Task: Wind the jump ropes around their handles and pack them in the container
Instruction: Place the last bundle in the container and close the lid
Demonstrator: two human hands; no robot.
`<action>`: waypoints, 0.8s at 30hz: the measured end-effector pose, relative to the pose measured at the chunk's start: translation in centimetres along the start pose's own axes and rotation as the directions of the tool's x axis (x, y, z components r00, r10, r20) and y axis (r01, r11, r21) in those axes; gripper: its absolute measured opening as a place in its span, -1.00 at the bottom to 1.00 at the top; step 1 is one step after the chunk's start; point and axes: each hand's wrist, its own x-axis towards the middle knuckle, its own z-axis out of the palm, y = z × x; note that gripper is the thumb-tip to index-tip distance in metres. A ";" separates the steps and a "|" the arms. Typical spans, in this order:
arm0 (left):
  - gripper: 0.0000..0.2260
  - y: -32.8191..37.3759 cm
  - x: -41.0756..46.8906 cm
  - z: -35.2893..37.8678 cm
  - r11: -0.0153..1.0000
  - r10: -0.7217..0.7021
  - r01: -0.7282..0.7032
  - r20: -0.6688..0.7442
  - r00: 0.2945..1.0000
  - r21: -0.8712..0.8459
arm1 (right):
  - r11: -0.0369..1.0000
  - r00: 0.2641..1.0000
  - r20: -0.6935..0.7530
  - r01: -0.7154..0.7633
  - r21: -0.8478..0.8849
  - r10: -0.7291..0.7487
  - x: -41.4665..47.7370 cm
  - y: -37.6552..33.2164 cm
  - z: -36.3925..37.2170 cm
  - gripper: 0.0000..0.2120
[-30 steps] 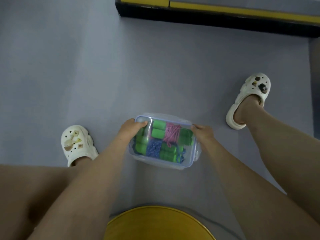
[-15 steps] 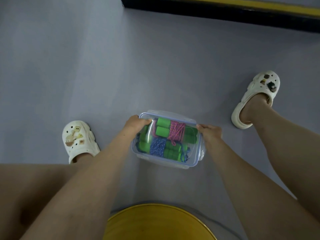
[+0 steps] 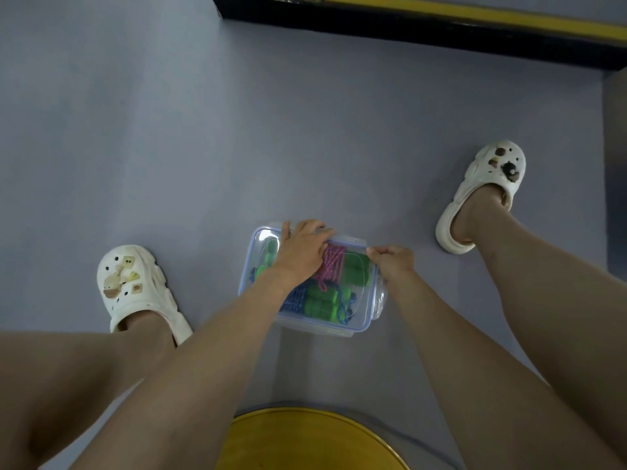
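1. Head view: the container sits on the floor between your feet. Its clear lid is on. The pink rope and blue rope are wound on their green handles and packed inside.
2. What changed: a moment ago your hands gripped the two short ends of the box. Your left hand has now come off the left end and lies across the top of the lid. Its fingers are spread and reach to the far rim, pressing down, not wrapped round anything.
3. Your right hand has stayed at the far right corner. Its fingers are curled and pinch the lid's edge there.
4. The box itself has hardly moved on the floor.
5. What this means: winding and packing look done, and you seem to have gone from steadying the box to sealing it.
6. The side clip on the right appears to stand out from the wall, so it is probably not yet snapped. The far clip is hidden under your left hand, so its state cannot be told.
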 end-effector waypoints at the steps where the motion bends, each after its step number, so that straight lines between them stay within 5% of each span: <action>1: -0.66 0.4 0.3 0.3 1.000 0.000 0.000 0.007 1.000 -0.009 | 1.000 1.000 -0.003 0.003 0.011 -0.003 0.0 0.1 0.1 -0.77; 6: -0.73 2.3 1.4 1.4 0.984 -0.058 0.055 -0.014 0.998 -0.170 | 1.000 1.000 -0.004 0.002 0.022 -0.002 0.4 0.5 0.4 -0.78; 13: -0.74 2.8 1.6 1.8 0.991 -0.070 0.067 -0.017 0.997 -0.112 | 1.000 1.000 -0.023 -0.021 0.022 0.021 0.6 0.7 0.6 -0.78; 24: -0.78 2.2 2.2 1.7 0.969 -0.003 -0.011 -0.056 0.998 -0.246 | 1.000 1.000 -0.026 -0.009 -0.009 0.008 0.4 0.6 0.3 -0.81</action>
